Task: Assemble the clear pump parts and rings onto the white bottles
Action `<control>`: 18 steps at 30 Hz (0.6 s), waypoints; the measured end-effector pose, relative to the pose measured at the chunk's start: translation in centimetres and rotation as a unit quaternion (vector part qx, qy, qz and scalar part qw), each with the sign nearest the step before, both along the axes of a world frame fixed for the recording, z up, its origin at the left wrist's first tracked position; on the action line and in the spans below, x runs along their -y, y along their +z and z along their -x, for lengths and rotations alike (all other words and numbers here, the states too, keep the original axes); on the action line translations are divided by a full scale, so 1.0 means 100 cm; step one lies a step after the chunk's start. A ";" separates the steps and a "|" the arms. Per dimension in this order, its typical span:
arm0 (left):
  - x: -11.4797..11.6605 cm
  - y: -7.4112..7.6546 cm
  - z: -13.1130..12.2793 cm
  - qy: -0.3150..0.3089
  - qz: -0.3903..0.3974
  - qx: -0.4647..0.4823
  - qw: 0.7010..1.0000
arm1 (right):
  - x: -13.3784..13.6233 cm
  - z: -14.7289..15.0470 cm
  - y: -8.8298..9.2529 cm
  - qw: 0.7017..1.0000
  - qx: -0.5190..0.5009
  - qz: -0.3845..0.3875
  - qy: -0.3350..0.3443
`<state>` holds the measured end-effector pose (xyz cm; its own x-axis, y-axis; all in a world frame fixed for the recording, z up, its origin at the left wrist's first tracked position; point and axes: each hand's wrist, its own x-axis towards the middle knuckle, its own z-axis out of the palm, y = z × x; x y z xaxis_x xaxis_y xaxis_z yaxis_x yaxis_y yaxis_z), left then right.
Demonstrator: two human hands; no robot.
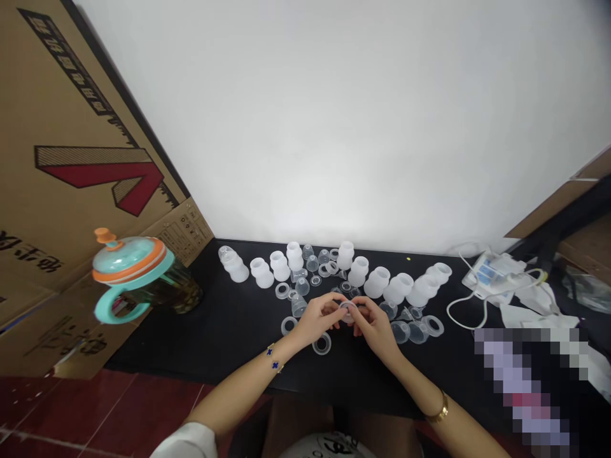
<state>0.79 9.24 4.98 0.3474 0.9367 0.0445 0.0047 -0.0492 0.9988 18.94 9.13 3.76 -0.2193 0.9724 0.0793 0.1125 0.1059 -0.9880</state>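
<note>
My left hand [321, 318] and my right hand [375, 321] meet over the middle of the black table. Between their fingertips they pinch a translucent bottle ring [349, 306]; the fingers partly hide it, so whether a teat sits inside it I cannot tell. Closest to my left wrist lie two loose rings, one [321, 343] below the hand and another [289, 326] to its left. Clear dome caps [400, 331] and a further ring [433, 326] rest right of my right hand. White baby bottles [377, 282], open at the top, stand in an arc behind both hands.
A large teal and orange lidded jug [143, 273] with dark liquid stands at the left, beside a cardboard box [71, 159]. At the right lie a white cable [465, 321] and plastic packaging [491, 277]. A white wall [358, 114] closes off the table's back.
</note>
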 end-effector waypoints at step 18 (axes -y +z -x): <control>0.004 0.001 -0.002 0.011 -0.037 0.004 0.999 | 0.009 0.003 0.006 0.998 0.045 -0.039 -0.007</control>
<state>0.99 8.87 5.09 0.3256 0.9383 0.1165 -0.0012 -0.1228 0.9924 18.68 8.26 4.35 -0.2161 0.9671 0.1346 0.2026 0.1792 -0.9627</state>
